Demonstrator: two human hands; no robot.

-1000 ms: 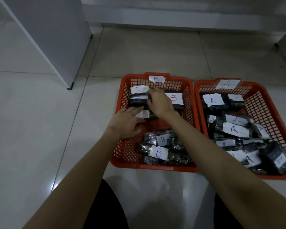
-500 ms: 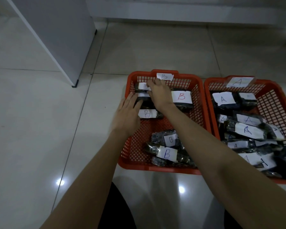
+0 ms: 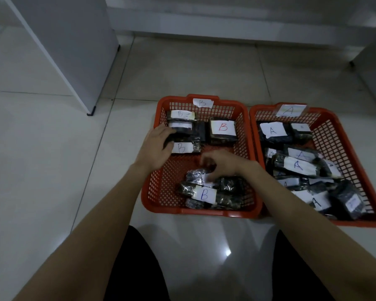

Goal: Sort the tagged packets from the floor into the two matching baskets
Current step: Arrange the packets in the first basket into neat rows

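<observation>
Since the earlier frame my right hand (image 3: 220,165) has dropped back from the far packets of the B basket (image 3: 159,205) to its near heap, blurred, so I cannot tell its grip. Left hand (image 3: 155,148) lies curled over a dark packet (image 3: 183,135) at that basket's far-left stack. Near-heap packets (image 3: 204,194) lie crosswise just below the right fingers; the pale tiled floor (image 3: 52,170) around looks bare.
</observation>
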